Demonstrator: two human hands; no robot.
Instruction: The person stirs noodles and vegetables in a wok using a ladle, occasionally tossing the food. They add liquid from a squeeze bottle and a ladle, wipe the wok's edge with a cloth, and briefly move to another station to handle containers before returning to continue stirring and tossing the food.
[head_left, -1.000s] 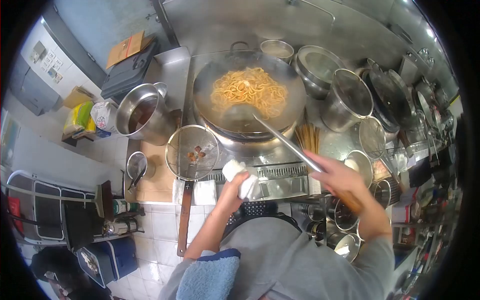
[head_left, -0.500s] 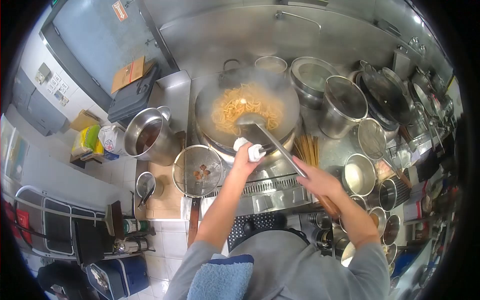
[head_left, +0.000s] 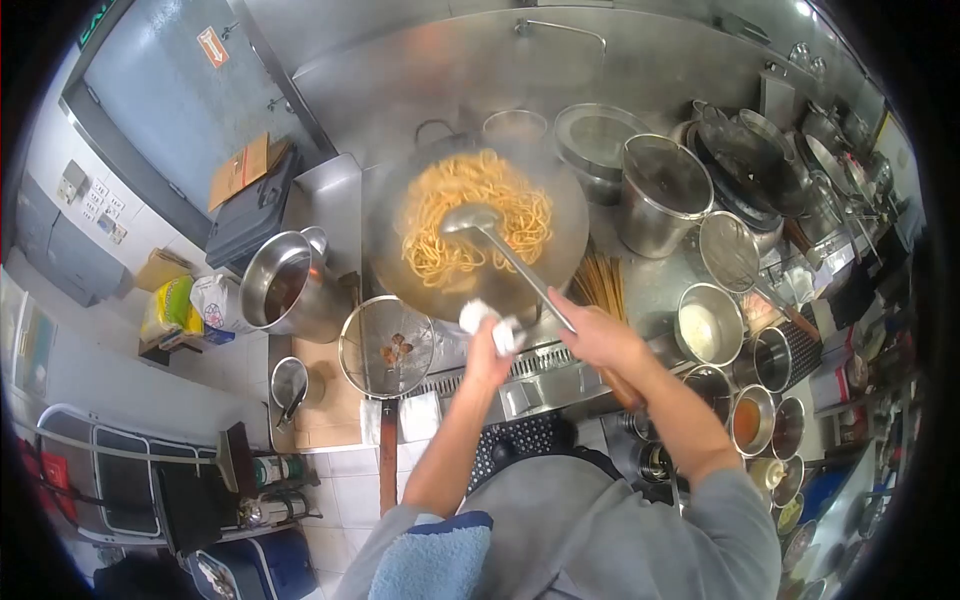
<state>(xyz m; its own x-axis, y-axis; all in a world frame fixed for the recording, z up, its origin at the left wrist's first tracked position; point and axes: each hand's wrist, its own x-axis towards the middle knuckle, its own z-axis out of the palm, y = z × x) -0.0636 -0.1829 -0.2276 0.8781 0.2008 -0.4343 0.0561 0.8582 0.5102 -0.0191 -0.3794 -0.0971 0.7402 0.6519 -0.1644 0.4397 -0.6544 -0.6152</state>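
Observation:
Thick noodles (head_left: 475, 215) lie in a large steaming wok (head_left: 570, 215). My left hand (head_left: 488, 350) is closed around a white cloth (head_left: 490, 322) at the wok's near edge; the wok's handle is hidden under the cloth. My right hand (head_left: 600, 335) grips the metal shaft of a long ladle (head_left: 472, 218), with its wooden end sticking out below the hand. The ladle's bowl is over the middle of the noodles, its rounded back facing up.
Left of the wok are a strainer (head_left: 388, 370) with brown pieces, a tall pot (head_left: 285, 285) and a small pot (head_left: 292, 380). To the right stand bamboo sticks (head_left: 602, 285), a deep pot (head_left: 665, 195) and a pot with white contents (head_left: 710, 330).
The ladle has moved up and left over the noodles, and my right hand has shifted left with it. The noodles are spread wider and higher in the wok. The whole view has shifted slightly.

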